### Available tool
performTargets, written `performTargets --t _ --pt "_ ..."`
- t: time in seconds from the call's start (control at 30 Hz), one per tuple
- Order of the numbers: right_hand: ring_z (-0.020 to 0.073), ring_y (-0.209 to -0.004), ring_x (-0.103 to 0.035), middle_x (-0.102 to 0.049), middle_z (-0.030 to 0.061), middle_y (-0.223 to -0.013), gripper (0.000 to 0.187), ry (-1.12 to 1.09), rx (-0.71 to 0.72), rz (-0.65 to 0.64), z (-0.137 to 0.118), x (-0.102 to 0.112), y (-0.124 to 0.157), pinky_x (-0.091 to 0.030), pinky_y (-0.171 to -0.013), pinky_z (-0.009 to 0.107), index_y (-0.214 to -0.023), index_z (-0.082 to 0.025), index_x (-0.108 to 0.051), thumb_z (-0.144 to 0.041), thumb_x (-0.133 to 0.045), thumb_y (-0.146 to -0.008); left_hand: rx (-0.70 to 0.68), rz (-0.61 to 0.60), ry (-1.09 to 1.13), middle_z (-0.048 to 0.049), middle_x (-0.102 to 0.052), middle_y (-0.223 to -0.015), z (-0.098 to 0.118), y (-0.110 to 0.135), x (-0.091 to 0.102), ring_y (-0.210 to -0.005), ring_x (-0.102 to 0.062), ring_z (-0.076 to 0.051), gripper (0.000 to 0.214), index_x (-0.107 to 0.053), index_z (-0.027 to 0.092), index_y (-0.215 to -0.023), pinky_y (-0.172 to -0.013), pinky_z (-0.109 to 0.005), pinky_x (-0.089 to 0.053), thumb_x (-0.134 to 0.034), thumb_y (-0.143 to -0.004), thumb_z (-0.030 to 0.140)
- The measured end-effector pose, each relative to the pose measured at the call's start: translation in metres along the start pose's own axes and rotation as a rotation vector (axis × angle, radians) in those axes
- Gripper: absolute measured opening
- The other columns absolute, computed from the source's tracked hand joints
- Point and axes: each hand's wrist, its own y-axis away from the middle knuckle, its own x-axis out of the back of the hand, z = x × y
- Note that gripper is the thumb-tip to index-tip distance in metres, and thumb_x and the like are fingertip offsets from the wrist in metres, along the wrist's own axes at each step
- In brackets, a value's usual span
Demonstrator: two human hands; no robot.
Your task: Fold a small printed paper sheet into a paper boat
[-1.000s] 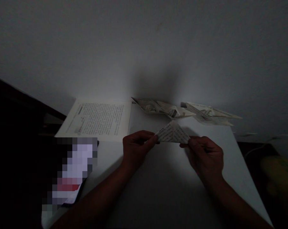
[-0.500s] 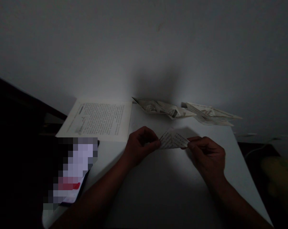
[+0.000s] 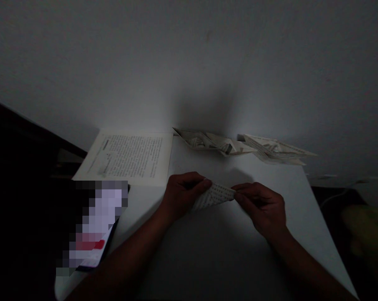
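A small piece of folded printed paper is held just above the white table, between my two hands. My left hand pinches its upper left part between thumb and fingers, covering that end. My right hand grips the paper's right tip with thumb and fingertips. The paper slants, its right tip narrow and its lower left edge hanging below my left thumb. Beyond my hands, folded paper boats made of printed pages lie along the wall. Another folded paper boat sits to their right.
Printed pages lie at the table's back left. A phone with a lit, partly pixelated screen rests at the left edge. The white table meets a wall at the back. A pale cable and a yellowish object are at the right.
The folded paper has turned and shifted left; its peak no longer points up between my hands. My left hand has moved over its upper edge, and my right hand has come left.
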Motion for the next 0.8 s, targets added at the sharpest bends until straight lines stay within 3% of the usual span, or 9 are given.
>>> performTargets --t 0.13,0.3,0.5,0.8 --pt "0.0161 -0.064 -0.071 -0.076 0.0043 -0.076 0.006 -0.033 -0.047 0.059 0.0 -0.002 -0.001 -0.06 -0.057 0.025 -0.076 -0.021 -0.071 -0.016 -0.072 -0.073 -0.016 0.043 0.001 0.0025 -0.058 -0.056 -0.001 0.003 -0.002 -0.054 -0.052 -0.01 0.019 -0.065 0.016 -0.06 -0.052 -0.021 -0.041 -0.067 -0.075 0.026" --pt "0.0152 -0.055 -0.07 -0.076 0.0005 -0.07 0.029 -0.134 -0.141 0.059 0.002 -0.004 -0.003 -0.059 -0.051 0.023 -0.091 -0.023 -0.072 -0.016 -0.078 -0.064 -0.118 0.135 0.017 0.0008 -0.063 -0.064 -0.002 0.01 -0.014 -0.061 -0.057 -0.011 0.014 -0.068 0.018 -0.065 -0.058 -0.021 -0.046 -0.067 -0.077 0.025" --pt "0.0195 -0.069 -0.073 -0.077 0.0014 -0.076 0.013 -0.001 -0.129 -0.215 0.004 -0.01 0.0 -0.062 -0.064 0.03 -0.076 -0.023 -0.077 -0.017 -0.078 -0.065 -0.15 0.133 0.054 -0.0007 -0.067 -0.067 -0.001 0.014 -0.024 -0.062 -0.06 -0.012 0.013 -0.069 0.018 -0.068 -0.059 -0.022 -0.048 -0.067 -0.079 0.025" --pt "0.018 -0.065 -0.071 -0.076 0.0019 -0.072 0.006 -0.018 -0.132 -0.136 0.007 -0.006 -0.001 -0.06 -0.061 0.03 -0.075 -0.024 -0.077 -0.022 -0.075 -0.07 -0.133 0.128 0.059 0.0005 -0.063 -0.06 -0.006 0.014 -0.021 -0.057 -0.056 -0.01 0.017 -0.066 0.017 -0.064 -0.055 -0.022 -0.044 -0.065 -0.079 0.025"
